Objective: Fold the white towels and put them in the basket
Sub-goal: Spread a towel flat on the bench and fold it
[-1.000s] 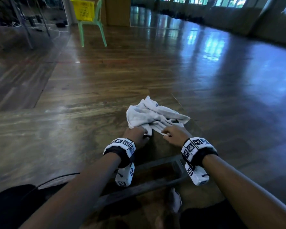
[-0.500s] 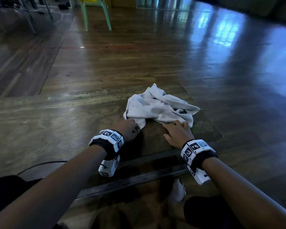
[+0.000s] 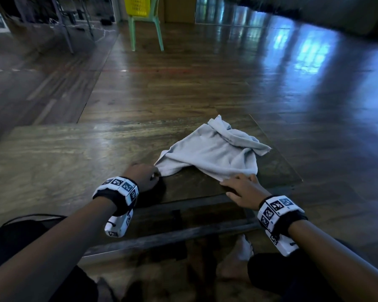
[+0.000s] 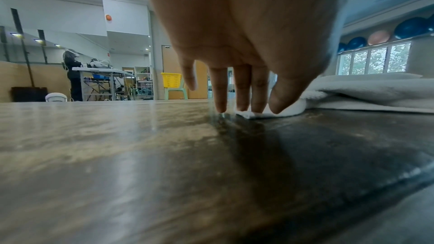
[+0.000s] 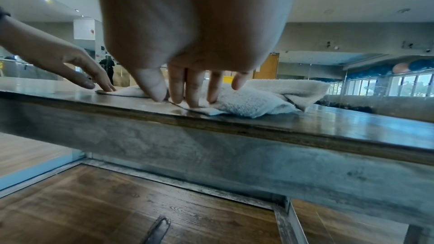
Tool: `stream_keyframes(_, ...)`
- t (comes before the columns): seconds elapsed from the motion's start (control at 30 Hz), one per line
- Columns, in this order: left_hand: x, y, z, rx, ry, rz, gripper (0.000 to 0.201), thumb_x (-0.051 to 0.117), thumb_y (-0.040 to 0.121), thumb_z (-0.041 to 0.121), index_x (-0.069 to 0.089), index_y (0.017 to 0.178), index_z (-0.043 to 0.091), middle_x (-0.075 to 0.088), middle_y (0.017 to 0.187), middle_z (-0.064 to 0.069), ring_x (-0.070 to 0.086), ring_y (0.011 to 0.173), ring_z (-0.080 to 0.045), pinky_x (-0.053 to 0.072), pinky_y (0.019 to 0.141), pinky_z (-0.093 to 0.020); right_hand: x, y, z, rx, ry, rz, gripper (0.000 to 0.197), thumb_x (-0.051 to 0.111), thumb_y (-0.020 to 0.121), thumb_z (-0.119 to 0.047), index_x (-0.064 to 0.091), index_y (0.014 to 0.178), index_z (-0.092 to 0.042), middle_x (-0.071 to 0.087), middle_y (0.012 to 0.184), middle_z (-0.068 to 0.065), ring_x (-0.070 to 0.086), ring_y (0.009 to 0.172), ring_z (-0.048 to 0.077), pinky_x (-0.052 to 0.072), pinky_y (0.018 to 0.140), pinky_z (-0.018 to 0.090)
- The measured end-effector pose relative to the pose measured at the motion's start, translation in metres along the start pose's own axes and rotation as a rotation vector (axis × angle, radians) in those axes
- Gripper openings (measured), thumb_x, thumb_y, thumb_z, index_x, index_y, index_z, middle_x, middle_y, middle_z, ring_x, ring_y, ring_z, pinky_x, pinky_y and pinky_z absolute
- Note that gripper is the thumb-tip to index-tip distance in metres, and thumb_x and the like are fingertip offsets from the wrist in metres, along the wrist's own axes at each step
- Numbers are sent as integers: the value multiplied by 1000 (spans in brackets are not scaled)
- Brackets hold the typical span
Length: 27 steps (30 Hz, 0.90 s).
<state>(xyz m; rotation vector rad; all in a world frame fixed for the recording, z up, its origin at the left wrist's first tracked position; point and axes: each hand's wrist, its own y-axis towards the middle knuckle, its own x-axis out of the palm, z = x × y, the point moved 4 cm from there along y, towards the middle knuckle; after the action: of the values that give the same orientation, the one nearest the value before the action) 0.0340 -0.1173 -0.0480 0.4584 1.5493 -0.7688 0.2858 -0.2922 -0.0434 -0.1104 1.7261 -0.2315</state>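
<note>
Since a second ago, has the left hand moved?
Yes. The left hand has slid left along the table, away from the right corner, drawing the towel corner out.

Both forearms reach forward, each wrist wearing a marker-covered band. The left hand [image 3: 143, 176] is arched, its fingertips [image 4: 257, 106] pointing down with the thumb alongside. The right hand [image 3: 241, 189] lies flatter, its fingers [image 5: 193, 97] spread and extended forward, thumb out to the side.

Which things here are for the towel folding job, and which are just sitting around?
For the job: white towel, yellow basket, left hand, right hand, table.

Just around: green chair, exercise balls, far work table.
</note>
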Motion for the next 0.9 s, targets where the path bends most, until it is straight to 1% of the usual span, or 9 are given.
stream_keyframes(0.13,0,-9,-11,-40,17,-14,25,40,92,38,54,107,24,60,116,4,56,108,-19,26,103,-41,1,-5,-10,-46,62,-8,41,48,93,-31,45,133,-33,48,137,-10,31,130,9,15,105,36)
stream_keyframes(0.3,-2,-16,-19,-91,56,-8,35,36,93,36,51,123,33,59,125,6,56,112,-17,17,110,-44,-2,-4,-17,-69,104,20,38,49,92,-28,50,130,-32,53,131,-13,39,126,7,18,102,33)
stream_keyframes(0.37,-5,-16,-26,-135,105,-46,34,33,93,39,58,116,36,63,120,7,57,110,-16,13,111,-46,-5,-3,-20,-91,175,75,34,51,92,-25,55,126,-30,61,123,-11,50,116,7,22,103,31)
stream_keyframes(0.47,-13,-19,-40,-172,217,-98,32,33,94,36,64,93,26,66,97,7,61,96,-16,14,112,-48,-15,-1,-20,-134,174,252,28,54,90,-24,62,116,-26,67,107,-7,58,102,10,29,98,31)
stream_keyframes(0.57,-20,-25,-61,-256,292,-167,31,35,94,35,57,77,20,60,78,6,60,82,-18,15,111,-51,-24,3,-12,-95,96,426,22,58,87,-26,64,108,-24,65,102,-7,58,99,14,30,87,32)
stream_keyframes(0.67,-27,-26,-75,-374,307,-186,38,36,93,42,53,68,19,54,68,7,56,75,-18,15,110,-51,-30,10,-3,20,-14,500,26,61,85,-31,63,110,-22,64,110,-2,56,106,20,35,87,39)
stream_keyframes(0.77,-39,-16,-61,-342,300,-48,35,38,90,45,61,80,20,59,79,4,57,90,-21,19,110,-48,-30,20,-1,115,-48,425,35,59,86,-38,58,118,-24,59,121,-3,51,115,18,34,93,39)
stream_keyframes(0.83,-45,-4,-36,-235,205,86,30,43,87,41,65,95,21,65,101,1,57,104,-22,24,106,-44,-27,28,-3,147,-52,383,39,57,86,-42,55,120,-25,58,124,-4,50,118,17,32,95,38)
stream_keyframes(0.9,-47,9,-1,-104,46,143,26,46,87,36,64,101,24,63,110,0,56,108,-22,27,103,-42,-23,36,-5,176,-63,351,40,56,86,-44,54,121,-26,57,124,-4,48,119,17,31,95,38)
